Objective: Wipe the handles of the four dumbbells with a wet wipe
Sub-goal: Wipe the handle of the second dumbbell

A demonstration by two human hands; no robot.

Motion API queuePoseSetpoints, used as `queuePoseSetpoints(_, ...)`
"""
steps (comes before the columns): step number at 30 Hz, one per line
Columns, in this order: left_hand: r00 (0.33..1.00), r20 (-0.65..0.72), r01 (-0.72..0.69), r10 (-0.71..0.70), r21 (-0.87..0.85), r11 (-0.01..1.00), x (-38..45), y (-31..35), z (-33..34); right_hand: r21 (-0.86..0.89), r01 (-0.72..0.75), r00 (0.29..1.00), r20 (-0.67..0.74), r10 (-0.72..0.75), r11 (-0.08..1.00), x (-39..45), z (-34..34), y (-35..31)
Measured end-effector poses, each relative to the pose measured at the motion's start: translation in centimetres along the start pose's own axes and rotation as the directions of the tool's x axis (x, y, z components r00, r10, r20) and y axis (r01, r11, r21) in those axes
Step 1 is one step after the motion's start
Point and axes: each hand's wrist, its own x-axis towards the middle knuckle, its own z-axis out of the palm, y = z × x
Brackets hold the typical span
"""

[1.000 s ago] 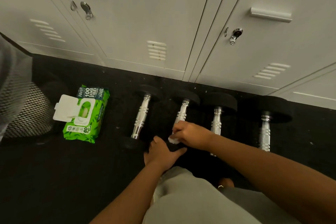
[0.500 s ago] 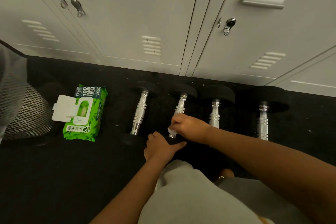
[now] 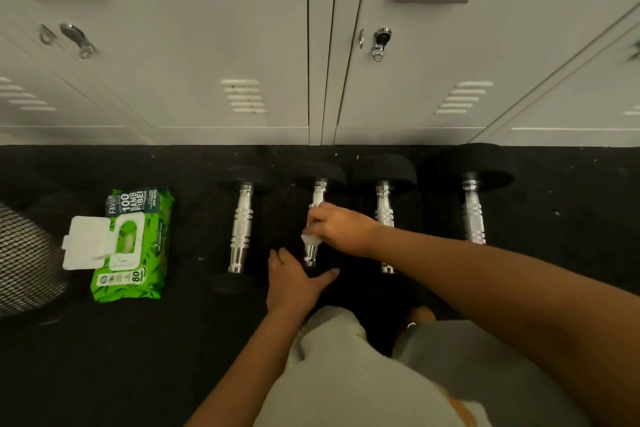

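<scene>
Several dumbbells with black ends and chrome handles lie side by side on the black floor in front of the lockers. My right hand [image 3: 337,229] grips a white wet wipe [image 3: 310,240] wrapped around the middle of the second dumbbell's handle [image 3: 318,196]. My left hand [image 3: 294,282] presses flat, fingers spread, on that dumbbell's near black end. The first dumbbell [image 3: 240,229] lies to the left, the third dumbbell [image 3: 384,210] is partly hidden behind my right wrist, and the fourth dumbbell [image 3: 472,215] lies at the right.
A green pack of wet wipes [image 3: 133,246] lies on the floor at the left with its white lid open. A black mesh bin [image 3: 27,260] stands at the far left edge. Grey lockers [image 3: 242,45] line the back. My knees fill the bottom.
My right hand has slid the wipe away from me along the second handle, from its near end to its middle. My left hand has stayed on the near end.
</scene>
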Motion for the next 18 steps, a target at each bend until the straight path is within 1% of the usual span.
queuePoseSetpoints(2,0.999,0.013,0.031,-0.031,0.011,0.999,0.1,0.0,-0.1,0.011,0.023,1.0,0.0,-0.023,1.0,-0.2,0.5,-0.3)
queuePoseSetpoints(4,0.998,0.041,0.048,-0.049,0.014,0.999,0.2,0.0,-0.2,0.022,0.119,0.991,0.062,-0.12,0.993,-0.5,0.9,-1.3)
queuePoseSetpoints(5,0.998,0.049,0.049,-0.05,0.009,0.999,0.2,0.0,-0.3,0.02,0.143,0.985,0.092,-0.144,0.99,-0.7,1.0,-1.4)
queuePoseSetpoints(6,0.998,0.049,0.047,-0.047,0.002,0.999,0.1,0.0,-0.3,0.012,0.138,0.986,0.095,-0.138,0.99,-0.6,0.9,-1.2)
queuePoseSetpoints(9,0.999,0.025,0.035,-0.034,-0.039,0.999,0.1,-0.1,-0.2,0.03,0.022,1.0,-0.02,-0.021,0.999,-0.3,0.4,-0.3)
queuePoseSetpoints(10,0.999,0.02,0.03,-0.029,-0.058,0.998,0.0,-0.1,-0.3,0.028,-0.003,1.0,-0.031,0.003,1.0,-0.3,0.3,-0.3)
queuePoseSetpoints(11,0.999,0.023,0.027,-0.025,-0.081,0.996,-0.1,-0.2,-0.3,0.009,0.008,1.0,-0.018,-0.008,1.0,-0.4,0.3,-0.5)
queuePoseSetpoints(14,0.999,0.052,0.017,-0.01,-0.147,0.989,-0.2,-0.4,-0.5,-0.02,0.124,0.989,0.082,-0.122,0.992,-0.9,0.6,-1.6)
queuePoseSetpoints(15,0.998,0.057,0.016,-0.008,-0.148,0.989,-0.3,-0.4,-0.6,-0.026,0.129,0.988,0.089,-0.126,0.991,-0.8,0.5,-1.6)
queuePoseSetpoints(16,0.998,0.058,0.014,-0.006,-0.138,0.99,-0.4,-0.4,-0.6,-0.034,0.096,0.993,0.077,-0.093,0.995,-0.7,0.3,-1.3)
queuePoseSetpoints(18,0.998,0.056,0.018,-0.013,-0.097,0.995,-0.2,-0.2,-0.5,-0.017,-0.013,1.0,0.009,0.013,1.0,-0.3,-0.1,-0.4)
